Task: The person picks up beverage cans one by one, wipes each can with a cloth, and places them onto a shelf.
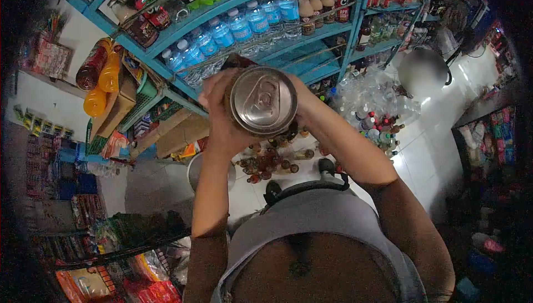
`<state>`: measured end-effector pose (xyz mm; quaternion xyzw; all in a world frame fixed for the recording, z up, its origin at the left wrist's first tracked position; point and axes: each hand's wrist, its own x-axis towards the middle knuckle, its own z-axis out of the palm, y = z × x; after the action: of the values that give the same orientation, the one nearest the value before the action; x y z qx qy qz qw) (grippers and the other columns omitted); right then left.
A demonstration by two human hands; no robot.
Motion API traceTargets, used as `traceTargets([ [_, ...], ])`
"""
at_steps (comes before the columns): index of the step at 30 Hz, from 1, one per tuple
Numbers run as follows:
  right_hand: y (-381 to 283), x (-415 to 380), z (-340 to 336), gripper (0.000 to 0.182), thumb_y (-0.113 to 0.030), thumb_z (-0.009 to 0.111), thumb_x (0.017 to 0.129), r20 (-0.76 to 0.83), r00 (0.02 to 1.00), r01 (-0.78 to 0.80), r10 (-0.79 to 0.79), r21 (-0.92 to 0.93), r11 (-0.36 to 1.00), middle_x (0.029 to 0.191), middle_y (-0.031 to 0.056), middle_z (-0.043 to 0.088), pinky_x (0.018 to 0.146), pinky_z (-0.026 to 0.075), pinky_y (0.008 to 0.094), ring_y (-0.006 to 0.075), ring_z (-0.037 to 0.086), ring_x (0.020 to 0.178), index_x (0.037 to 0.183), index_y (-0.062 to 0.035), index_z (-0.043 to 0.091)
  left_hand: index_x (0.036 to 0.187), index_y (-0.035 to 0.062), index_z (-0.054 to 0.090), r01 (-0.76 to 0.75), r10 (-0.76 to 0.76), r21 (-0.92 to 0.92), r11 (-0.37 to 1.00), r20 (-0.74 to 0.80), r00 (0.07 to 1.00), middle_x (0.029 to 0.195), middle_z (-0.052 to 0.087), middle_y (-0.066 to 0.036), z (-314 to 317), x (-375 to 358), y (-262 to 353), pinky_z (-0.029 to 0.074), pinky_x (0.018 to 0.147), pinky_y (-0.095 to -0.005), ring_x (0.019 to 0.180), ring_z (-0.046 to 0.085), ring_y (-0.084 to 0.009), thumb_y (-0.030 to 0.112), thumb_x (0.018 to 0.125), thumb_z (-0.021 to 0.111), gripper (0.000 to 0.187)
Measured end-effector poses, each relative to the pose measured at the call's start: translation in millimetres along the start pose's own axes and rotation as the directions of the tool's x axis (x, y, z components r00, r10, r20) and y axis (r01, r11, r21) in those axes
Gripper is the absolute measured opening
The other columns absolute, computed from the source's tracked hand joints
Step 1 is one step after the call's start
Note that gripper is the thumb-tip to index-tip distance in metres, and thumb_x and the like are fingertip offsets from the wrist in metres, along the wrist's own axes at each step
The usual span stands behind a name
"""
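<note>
A drink can [263, 101] is held up close to the camera, its silver lid and pull tab facing me. Wrapped about its left side is my left hand [221, 115], closed on the can. My right hand [302, 100] presses against the right side and is closed too, though its fingers are mostly hidden behind the can. Just beyond the lid a dark reddish piece of something [239, 61] shows by my left fingers; I cannot make out what it is. The can's sides are hidden from view.
Ahead stands a blue shelf [222, 15] with water bottles [257, 19] and soft drinks. Several glass bottles [269, 161] stand on the floor below, beside a heap of clear plastic bottles [369, 95]. Orange drink bottles [111, 72] are at left, near a cardboard box [123, 95].
</note>
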<state>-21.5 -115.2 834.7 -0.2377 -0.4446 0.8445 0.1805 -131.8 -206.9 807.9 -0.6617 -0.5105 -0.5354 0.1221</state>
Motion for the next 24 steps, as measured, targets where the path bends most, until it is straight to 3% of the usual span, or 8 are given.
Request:
traceTargets([
  [3,8.0,8.3,-10.0,0.036,-0.027,0.043,0.085,0.070,0.997,0.026,-0.019,-0.105,0.994,0.099,0.0086,0.059,0.072,0.045,0.0277,0.0150,0.057,0.083,0.107,-0.0007,0.053,0.119,0.0070,0.034,0.331,-0.413,0.325,0.886,0.229,0.881,0.115,0.042,-0.011,-7.6,-47.9,-16.0,0.029,0.092,-0.0411,0.106,0.039,-0.0297,0.026,0.041,0.083,0.094],
  [7,1.1,2.1,-8.9,0.032,-0.022,0.042,0.085,0.127,0.992,0.037,-0.022,-0.116,0.993,0.101,0.0097,0.058,0.078,0.043,0.0280,0.0158,0.055,0.088,0.106,-0.0003,0.053,0.122,0.0066,0.030,0.421,-0.507,0.289,0.860,0.373,0.777,0.117,0.042,-0.012,-10.3,-36.1,10.8,0.028,0.095,-0.0435,0.108,0.041,-0.0318,0.027,0.045,0.083,0.095],
  [9,2.2,6.4,-14.7,0.030,-0.019,0.042,0.086,0.178,0.984,0.040,-0.020,-0.106,0.994,0.101,0.0101,0.057,0.080,0.042,0.0279,0.0156,0.054,0.089,0.106,0.0002,0.052,0.122,0.0067,0.031,0.704,-0.667,-0.321,0.634,0.235,0.708,0.117,0.043,-0.013,-5.3,-60.8,-3.0,0.035,0.092,-0.0430,0.106,0.046,-0.0299,0.029,0.054,0.078,0.087],
  [11,9.8,20.8,-25.5,0.034,-0.027,0.046,0.085,0.263,0.855,0.488,-0.446,-0.699,0.523,0.098,0.0099,0.058,0.078,0.041,0.0277,0.0162,0.055,0.088,0.106,-0.0008,0.053,0.120,0.0067,0.035,0.564,-0.659,-0.654,0.504,0.131,0.741,0.115,0.045,-0.012,2.9,-38.0,20.5,0.040,0.088,-0.0411,0.105,0.047,-0.0274,0.029,0.056,0.077,0.080],
  [12,7.1,23.0,-29.1,0.034,-0.027,0.046,0.085,0.265,0.856,0.487,-0.443,-0.698,0.524,0.098,0.0099,0.058,0.078,0.041,0.0277,0.0162,0.055,0.088,0.106,-0.0008,0.053,0.118,0.0066,0.038,0.323,-0.674,-0.891,0.321,0.025,0.738,0.113,0.047,-0.012,5.8,-30.9,29.4,0.044,0.084,-0.0392,0.104,0.048,-0.0250,0.028,0.059,0.075,0.073],
  [14,-12.2,19.3,-24.9,0.038,-0.031,0.049,0.084,-0.094,0.759,0.551,-0.644,-0.434,0.712,0.092,0.0102,0.059,0.079,0.041,0.0277,0.0176,0.055,0.086,0.105,0.0005,0.052,0.121,0.0088,0.038,0.397,-0.677,-0.816,0.420,0.010,0.736,0.115,0.047,-0.009,3.2,-27.8,29.2,0.044,0.085,-0.0413,0.105,0.048,-0.0255,0.053,0.075,0.050,0.064],
  [17,-29.1,4.2,-7.5,0.042,-0.032,0.052,0.083,-0.053,0.753,0.657,-0.655,0.092,0.748,0.093,0.0116,0.057,0.082,0.039,0.0288,0.0172,0.052,0.090,0.110,0.0004,0.048,0.119,0.0109,0.040,0.420,-0.748,-0.870,0.257,0.096,0.656,0.112,0.050,-0.007,-0.6,3.0,47.6,0.044,0.082,-0.0394,0.100,0.051,-0.0221,0.056,0.080,0.041,0.060],
  [24,-6.2,3.9,19.2,0.049,-0.024,0.062,0.075,0.461,0.588,0.806,-0.665,-0.259,0.533,0.126,0.0128,0.034,0.094,0.032,0.0334,0.0229,0.040,0.113,0.119,-0.0093,0.044,0.127,0.0141,0.030,0.463,-0.853,-0.832,0.306,-0.024,0.521,0.125,0.038,-0.007,9.3,16.6,57.6,0.033,0.095,-0.0393,0.113,0.039,-0.0242,0.052,0.083,0.037,0.059],
])
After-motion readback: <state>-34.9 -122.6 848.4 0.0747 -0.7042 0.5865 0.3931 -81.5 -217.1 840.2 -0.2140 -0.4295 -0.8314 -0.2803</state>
